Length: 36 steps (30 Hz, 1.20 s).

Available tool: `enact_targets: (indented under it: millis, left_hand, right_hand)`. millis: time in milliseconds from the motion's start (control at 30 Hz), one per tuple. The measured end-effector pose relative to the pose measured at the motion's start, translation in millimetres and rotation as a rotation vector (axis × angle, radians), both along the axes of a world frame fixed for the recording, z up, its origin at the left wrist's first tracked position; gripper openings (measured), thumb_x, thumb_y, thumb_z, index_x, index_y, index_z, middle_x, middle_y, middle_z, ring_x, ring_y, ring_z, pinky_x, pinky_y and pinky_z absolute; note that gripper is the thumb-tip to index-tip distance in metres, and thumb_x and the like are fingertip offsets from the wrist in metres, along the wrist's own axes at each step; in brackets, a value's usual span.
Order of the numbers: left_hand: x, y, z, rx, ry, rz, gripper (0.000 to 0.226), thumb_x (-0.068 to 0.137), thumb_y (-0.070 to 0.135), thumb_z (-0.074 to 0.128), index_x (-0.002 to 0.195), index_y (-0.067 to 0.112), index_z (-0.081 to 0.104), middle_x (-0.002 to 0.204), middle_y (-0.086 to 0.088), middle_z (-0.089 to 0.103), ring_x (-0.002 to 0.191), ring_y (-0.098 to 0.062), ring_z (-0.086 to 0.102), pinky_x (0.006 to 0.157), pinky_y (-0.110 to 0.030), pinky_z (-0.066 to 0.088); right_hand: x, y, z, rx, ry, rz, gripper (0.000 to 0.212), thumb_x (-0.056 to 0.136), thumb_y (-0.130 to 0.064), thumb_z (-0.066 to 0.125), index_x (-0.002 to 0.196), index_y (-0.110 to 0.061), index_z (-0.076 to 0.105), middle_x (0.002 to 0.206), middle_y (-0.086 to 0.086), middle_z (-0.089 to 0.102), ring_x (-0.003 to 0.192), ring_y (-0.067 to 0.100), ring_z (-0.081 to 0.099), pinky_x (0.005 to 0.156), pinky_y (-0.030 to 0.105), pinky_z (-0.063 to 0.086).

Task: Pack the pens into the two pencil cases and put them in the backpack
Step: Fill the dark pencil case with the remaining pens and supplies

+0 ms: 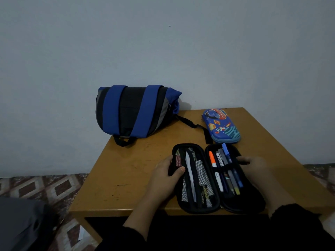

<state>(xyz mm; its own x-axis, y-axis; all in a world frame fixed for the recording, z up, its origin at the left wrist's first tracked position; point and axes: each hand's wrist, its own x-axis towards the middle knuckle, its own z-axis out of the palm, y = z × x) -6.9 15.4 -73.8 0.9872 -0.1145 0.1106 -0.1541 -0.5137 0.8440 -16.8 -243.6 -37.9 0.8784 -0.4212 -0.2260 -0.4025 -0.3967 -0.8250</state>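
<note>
Dark sleeves frame the bottom of the view, and from them both hands reach to a black pencil case lying opened flat at the near edge of the wooden surface. On the left, the left hand grips the outer rim of the case's left half, thumb curled over the edge beside the mesh pockets. That half holds a white pen and a few dim items under netting. The right half carries a row of pens tucked under an elastic band, among them an orange-capped marker and a blue one poking past the top rim. The right hand rests at the right rim with fingers curled on what seems a dark pen, though the dim light makes that uncertain. Farther back, a black and blue backpack lies at the far left of the surface, its strap trailing toward a closed blue pencil case with a space print at the far right. Packing of the black case looks nearly done; the next move likely calls for folding the halves together and zipping it.
</note>
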Motion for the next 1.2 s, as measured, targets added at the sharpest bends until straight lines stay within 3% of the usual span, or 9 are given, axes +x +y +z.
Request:
enact_targets:
  millis: [133,233,300,500,600,700,800,1000,1200]
  left_hand:
    - [0.9,0.1,-0.5,-0.001,0.002,0.003,0.057,0.084,0.053,0.057,0.138,0.038,0.044,0.130,0.015,0.053,0.121,-0.005,0.047,0.103,-0.041,0.045]
    - [0.7,-0.1,0.6,-0.008,0.003,-0.004,0.057,0.085,0.051,0.058,0.138,0.037,0.044,0.131,0.015,0.053,0.121,-0.005,0.047,0.103,-0.041,0.045]
    - [0.4,0.1,1.4,-0.005,0.007,-0.002,0.056,0.086,0.050,0.058,0.139,0.036,0.043,0.132,0.014,0.052,0.122,-0.006,0.047,0.103,-0.041,0.044]
    - [-1.2,0.0,2.8,0.007,-0.011,0.008,0.053,0.088,0.045,0.060,0.138,0.034,0.044,0.128,0.013,0.053,0.121,-0.007,0.047,0.104,-0.040,0.044]
    - [-2.2,-0.2,3.3,-0.008,-0.003,-0.002,0.062,0.081,0.058,0.056,0.137,0.035,0.045,0.131,0.014,0.054,0.121,-0.006,0.048,0.103,-0.041,0.045]
    - [-2.5,-0.3,3.1,-0.025,0.007,-0.007,0.063,0.078,0.061,0.055,0.135,0.039,0.046,0.128,0.016,0.055,0.120,-0.005,0.049,0.101,-0.041,0.046]
    - [-2.8,-0.3,4.0,-0.030,-0.005,-0.009,0.047,0.087,0.046,0.059,0.132,0.039,0.048,0.124,0.016,0.056,0.117,-0.006,0.051,0.101,-0.041,0.046]
    - [-3.1,-0.3,4.8,-0.011,-0.011,-0.006,0.049,0.088,0.045,0.059,0.134,0.037,0.047,0.124,0.016,0.056,0.117,-0.006,0.050,0.100,-0.040,0.047]
    - [-3.0,0.2,4.6,0.002,-0.023,-0.001,0.049,0.089,0.043,0.060,0.136,0.036,0.046,0.124,0.018,0.053,0.118,-0.005,0.048,0.102,-0.039,0.045]
  right_hand:
    - [3.3,1.5,0.5,-0.024,-0.008,0.019,0.037,0.083,-0.019,0.070,0.116,-0.004,0.065,0.079,0.009,0.064,0.082,0.030,0.065,0.081,0.043,0.056]
    - [5.1,2.3,0.2,-0.080,-0.001,0.036,0.038,0.089,-0.022,0.063,0.123,-0.005,0.061,0.099,0.017,0.066,0.084,0.028,0.061,0.078,0.037,0.053]
    - [3.9,2.6,-1.9,-0.136,-0.005,0.048,0.036,0.089,-0.021,0.061,0.123,-0.008,0.060,0.106,0.016,0.066,0.088,0.029,0.062,0.080,0.041,0.054]
    - [-0.2,2.1,0.1,-0.228,-0.013,0.040,0.031,0.087,-0.024,0.064,0.114,-0.008,0.066,0.095,0.012,0.066,0.087,0.029,0.062,0.077,0.039,0.054]
    - [-6.0,4.9,-1.0,-0.323,-0.086,0.029,0.029,0.090,-0.029,0.061,0.109,-0.009,0.068,0.075,0.005,0.062,0.073,0.024,0.058,0.069,0.036,0.052]
    - [-14.6,6.5,-3.4,-0.434,-0.173,0.029,0.037,0.092,-0.038,0.057,0.120,-0.015,0.065,0.086,0.010,0.065,0.074,0.022,0.057,0.059,0.029,0.045]
    - [-17.0,4.1,-3.5,-0.448,-0.216,0.032,0.041,0.091,-0.038,0.057,0.128,-0.021,0.059,0.105,0.013,0.067,0.087,0.026,0.058,0.065,0.030,0.043]
    - [-13.4,0.0,-6.5,-0.468,-0.173,0.098,0.037,0.091,-0.033,0.059,0.124,-0.018,0.063,0.110,0.011,0.065,0.094,0.025,0.060,0.076,0.032,0.050]
    - [-8.5,-1.7,2.2,-0.438,-0.103,0.110,0.033,0.087,-0.033,0.064,0.111,-0.010,0.065,0.100,0.011,0.067,0.083,0.024,0.059,0.068,0.031,0.048]
